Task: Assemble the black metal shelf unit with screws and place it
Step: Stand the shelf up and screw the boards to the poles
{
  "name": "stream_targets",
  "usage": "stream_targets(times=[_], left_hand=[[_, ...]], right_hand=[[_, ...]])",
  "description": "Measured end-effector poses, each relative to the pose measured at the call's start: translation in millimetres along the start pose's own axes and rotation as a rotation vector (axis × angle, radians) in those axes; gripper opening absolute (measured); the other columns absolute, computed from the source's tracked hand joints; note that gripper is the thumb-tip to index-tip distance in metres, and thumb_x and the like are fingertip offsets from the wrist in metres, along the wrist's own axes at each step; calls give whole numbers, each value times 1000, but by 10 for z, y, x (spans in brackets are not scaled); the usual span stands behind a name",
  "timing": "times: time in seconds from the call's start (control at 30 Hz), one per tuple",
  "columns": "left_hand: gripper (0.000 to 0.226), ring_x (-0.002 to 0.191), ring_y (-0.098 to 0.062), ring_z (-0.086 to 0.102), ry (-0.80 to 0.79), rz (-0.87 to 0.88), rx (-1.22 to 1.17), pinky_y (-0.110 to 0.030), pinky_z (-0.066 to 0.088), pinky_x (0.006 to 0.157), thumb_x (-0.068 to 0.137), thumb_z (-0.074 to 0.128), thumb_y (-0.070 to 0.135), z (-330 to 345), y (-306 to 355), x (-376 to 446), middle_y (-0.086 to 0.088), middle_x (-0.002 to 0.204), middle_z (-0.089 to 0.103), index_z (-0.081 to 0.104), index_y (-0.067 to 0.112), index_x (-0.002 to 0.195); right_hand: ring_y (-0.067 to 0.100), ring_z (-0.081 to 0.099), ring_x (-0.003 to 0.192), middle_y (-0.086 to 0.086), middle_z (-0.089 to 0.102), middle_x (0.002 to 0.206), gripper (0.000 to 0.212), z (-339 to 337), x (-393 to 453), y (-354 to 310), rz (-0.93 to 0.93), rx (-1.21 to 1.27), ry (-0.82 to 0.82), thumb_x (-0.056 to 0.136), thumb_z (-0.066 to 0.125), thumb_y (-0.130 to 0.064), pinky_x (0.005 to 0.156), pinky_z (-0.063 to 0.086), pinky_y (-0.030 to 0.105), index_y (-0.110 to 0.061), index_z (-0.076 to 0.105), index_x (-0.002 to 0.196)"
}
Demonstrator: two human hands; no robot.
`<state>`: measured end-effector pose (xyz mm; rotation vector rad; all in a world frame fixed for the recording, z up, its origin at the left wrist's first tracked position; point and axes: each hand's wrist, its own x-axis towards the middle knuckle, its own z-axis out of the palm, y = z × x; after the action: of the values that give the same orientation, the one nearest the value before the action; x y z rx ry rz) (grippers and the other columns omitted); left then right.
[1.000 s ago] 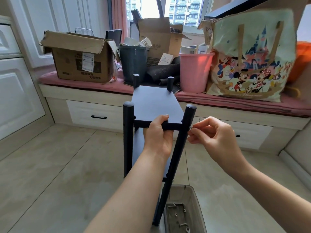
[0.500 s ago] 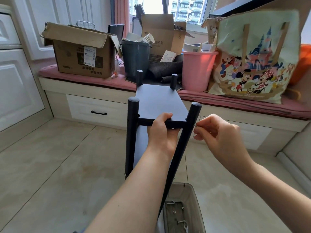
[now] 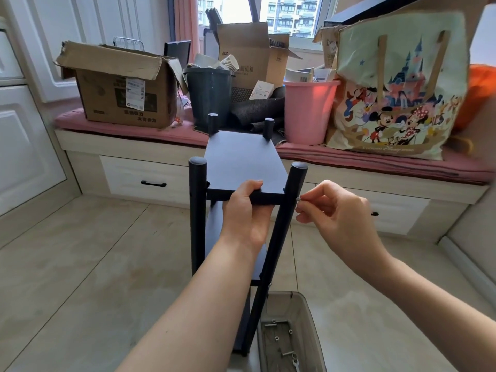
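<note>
The black metal shelf unit stands upright on the tiled floor in front of me, with round posts at its corners and a lower shelf below. My left hand grips the near front edge of the top shelf, thumb on top. My right hand pinches a small silver screw against the outer side of the near right post, at the height of the top shelf.
A grey plastic bin with loose screws and a small wrench sits on the floor by the unit's right foot. Behind it runs a window bench with drawers, loaded with cardboard boxes, a dark bucket, a pink bucket and a cartoon tote bag.
The view has shifted slightly, and the shelf sits a little lower in frame. My right hand stays at the near right post with the screw. My left hand keeps its grip on the top shelf's edge.
</note>
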<state>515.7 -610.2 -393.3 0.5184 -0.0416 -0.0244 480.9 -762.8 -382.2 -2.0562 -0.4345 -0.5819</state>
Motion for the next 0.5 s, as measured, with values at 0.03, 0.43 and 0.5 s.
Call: stream_targets(times=[0.03,0.43,0.5], left_hand=[[31,101,-30,61,0,3,4,-33,61,77,93,48,-2,0,1,0,-17,110,59,56,-1,123],[38,104,-29,64,10,-1,25,-35,59,87,95,46,0,13,25,-15,-16,114,62,54,-5,131],[44,107,-30,62,18,-2,21,-36,57,91,95,46,0,12,25,-15,-17,117,61,49,-6,138]], right_hand=[[4,72,67,-5,73,73,13,6,-1,2,0,5,-2,86,72,-4,66,55,13,-14,64,83],[31,74,74,19,75,82,7,-89,101,10,317,487,-123,84,71,3,68,60,30,4,64,84],[33,74,74,20,74,83,9,-101,105,5,317,487,-141,83,71,4,67,60,30,7,63,86]])
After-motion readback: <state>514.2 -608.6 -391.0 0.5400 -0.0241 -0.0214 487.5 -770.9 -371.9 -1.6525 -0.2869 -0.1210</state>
